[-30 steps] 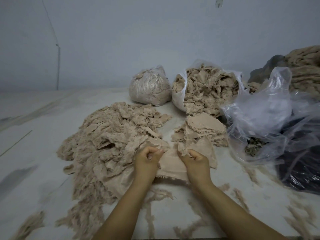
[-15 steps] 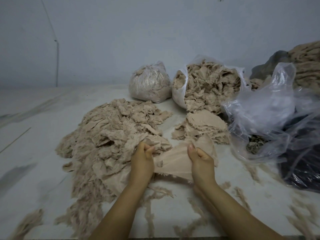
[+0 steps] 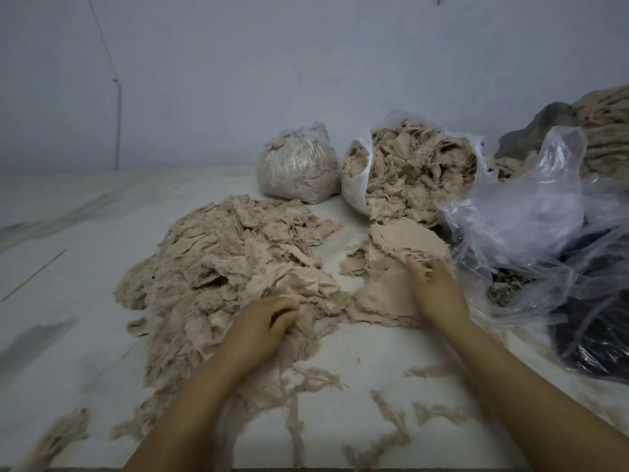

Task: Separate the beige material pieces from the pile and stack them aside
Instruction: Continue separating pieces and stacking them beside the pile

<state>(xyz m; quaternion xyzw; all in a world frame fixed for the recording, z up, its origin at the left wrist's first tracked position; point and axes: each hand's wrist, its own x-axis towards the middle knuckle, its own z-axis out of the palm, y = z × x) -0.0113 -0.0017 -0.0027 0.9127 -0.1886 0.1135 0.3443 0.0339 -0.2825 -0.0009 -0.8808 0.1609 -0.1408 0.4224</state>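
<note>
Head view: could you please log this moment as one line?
left hand: grips fabric at pile edge | right hand: lays beige piece toward stack | stage: separating

frayed beige pile [image 3: 221, 267] left; flat stack [image 3: 405, 247] right

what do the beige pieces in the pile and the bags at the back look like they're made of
Beige pieces: thin, matte woven fabric by the look, since they crumple softly and the edges fray into threads; exact fibre unclear.
Open bag and tied bag: thin plastic film, translucent and glossy, with crinkles catching light and scraps showing through.
</note>
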